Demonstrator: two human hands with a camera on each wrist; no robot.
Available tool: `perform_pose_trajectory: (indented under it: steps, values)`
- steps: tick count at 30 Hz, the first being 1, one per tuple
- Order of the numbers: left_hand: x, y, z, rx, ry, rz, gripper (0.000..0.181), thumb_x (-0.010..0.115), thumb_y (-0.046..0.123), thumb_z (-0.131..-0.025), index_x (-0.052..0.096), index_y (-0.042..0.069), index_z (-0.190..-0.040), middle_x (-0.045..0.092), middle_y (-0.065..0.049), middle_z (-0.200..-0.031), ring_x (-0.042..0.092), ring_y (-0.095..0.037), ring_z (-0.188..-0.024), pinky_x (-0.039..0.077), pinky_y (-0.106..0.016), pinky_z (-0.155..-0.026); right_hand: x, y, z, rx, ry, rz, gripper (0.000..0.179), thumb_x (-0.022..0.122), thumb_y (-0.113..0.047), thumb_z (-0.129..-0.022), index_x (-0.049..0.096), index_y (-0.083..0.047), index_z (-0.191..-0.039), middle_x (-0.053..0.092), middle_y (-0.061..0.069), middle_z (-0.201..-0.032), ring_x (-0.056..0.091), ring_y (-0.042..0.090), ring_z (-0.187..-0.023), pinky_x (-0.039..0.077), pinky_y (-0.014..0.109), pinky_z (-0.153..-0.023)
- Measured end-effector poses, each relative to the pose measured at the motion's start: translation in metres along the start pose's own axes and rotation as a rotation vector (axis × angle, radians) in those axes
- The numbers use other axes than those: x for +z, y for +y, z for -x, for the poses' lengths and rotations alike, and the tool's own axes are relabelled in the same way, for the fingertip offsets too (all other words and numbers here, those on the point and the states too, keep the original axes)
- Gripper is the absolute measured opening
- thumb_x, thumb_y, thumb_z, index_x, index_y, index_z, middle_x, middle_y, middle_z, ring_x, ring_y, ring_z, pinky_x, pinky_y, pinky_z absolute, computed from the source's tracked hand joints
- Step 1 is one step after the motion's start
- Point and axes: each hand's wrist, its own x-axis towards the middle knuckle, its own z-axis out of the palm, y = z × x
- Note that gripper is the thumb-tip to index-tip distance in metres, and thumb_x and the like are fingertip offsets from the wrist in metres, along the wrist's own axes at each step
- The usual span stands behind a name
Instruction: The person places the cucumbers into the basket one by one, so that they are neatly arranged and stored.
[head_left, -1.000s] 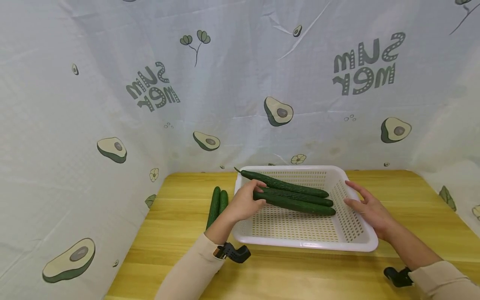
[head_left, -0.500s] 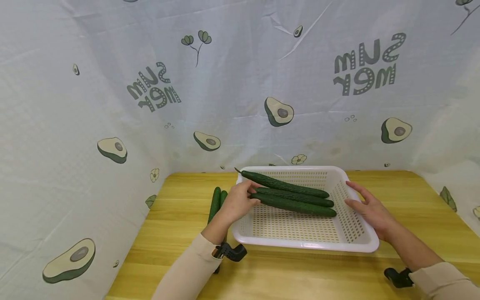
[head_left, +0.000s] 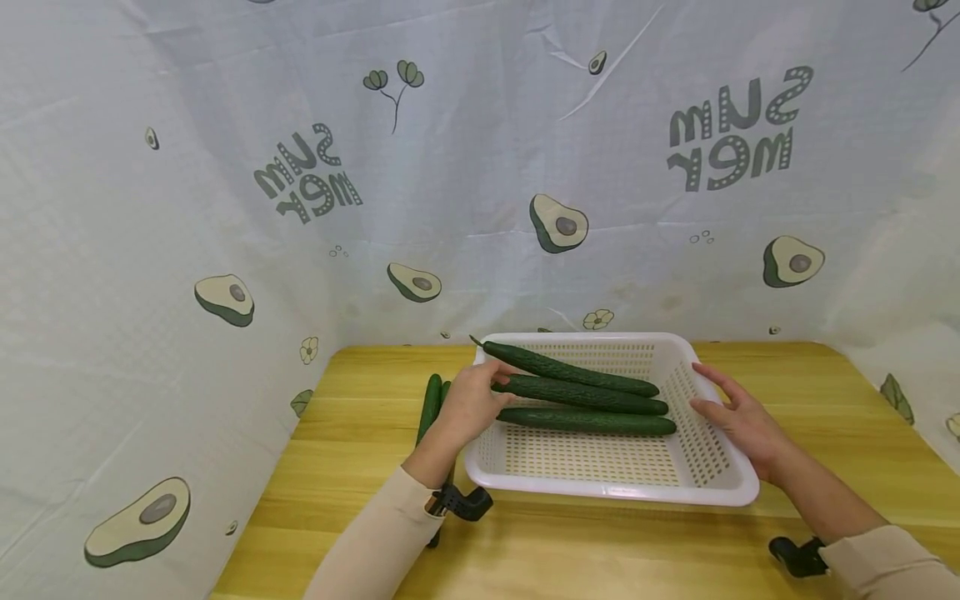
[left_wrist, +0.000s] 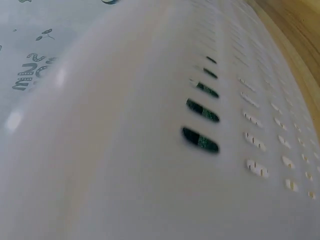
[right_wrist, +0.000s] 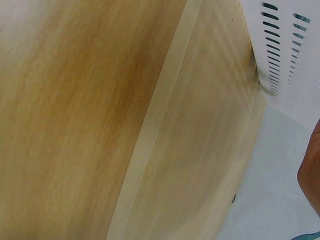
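A white plastic basket (head_left: 600, 492) with slotted sides stands on the wooden table. Inside lie three long cucumbers: the back cucumber (head_left: 570, 368) with its stem over the rim, the middle cucumber (head_left: 581, 393), and the front cucumber (head_left: 592, 422). My left hand (head_left: 474, 404) reaches over the basket's left rim, its fingers and thumb apart around the left end of the middle cucumber. On the right, my right hand (head_left: 746, 421) holds the rim, fingertips over the edge. The left wrist view shows the basket wall (left_wrist: 140, 165) with green behind its slots.
More cucumbers (head_left: 431, 406) lie on the table (head_left: 360, 433) left of the basket, partly hidden by my left arm. A white curtain (head_left: 465, 167) printed with avocados hangs behind and beside the table.
The front cucumber has come away from my left hand and settled lower in the basket, apart from the middle one. My left hand has shifted slightly left. The right hand stays put.
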Motion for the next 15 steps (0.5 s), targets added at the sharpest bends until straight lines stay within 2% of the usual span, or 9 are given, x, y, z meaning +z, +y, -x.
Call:
perform_pose_trajectory:
  steps: [6,10,15]
  values:
    - [-0.008,-0.006,0.003,0.019,0.024,0.023,0.031,0.076,0.017,-0.094,0.069,0.011,-0.124,0.074,-0.008,-0.115,0.07,-0.026,-0.102,0.058,-0.04,-0.082,0.0,0.001,0.0,0.003,0.009,0.022,0.07,0.045,-0.034,-0.111,0.001,-0.037,-0.165,0.022,0.045,-0.155,0.07,0.023,-0.105,0.062,0.05,-0.078]
    - [-0.012,-0.014,0.006,0.027,0.095,0.022,0.03,0.076,0.018,-0.094,0.07,0.01,-0.123,0.074,-0.007,-0.114,0.069,-0.029,-0.103,0.058,-0.044,-0.086,0.0,0.0,-0.001,0.003,0.003,0.013,0.07,0.045,-0.033,-0.111,0.002,-0.037,-0.165,0.021,0.044,-0.156,0.07,0.024,-0.106,0.062,0.051,-0.079]
    - [-0.019,-0.029,0.011,-0.003,0.186,0.07,0.032,0.076,0.018,-0.094,0.07,0.008,-0.123,0.074,-0.009,-0.117,0.069,-0.032,-0.104,0.057,-0.045,-0.089,0.001,0.0,0.0,0.006,0.004,0.017,0.071,0.046,-0.033,-0.111,0.001,-0.037,-0.165,0.021,0.044,-0.156,0.07,0.025,-0.106,0.062,0.051,-0.079]
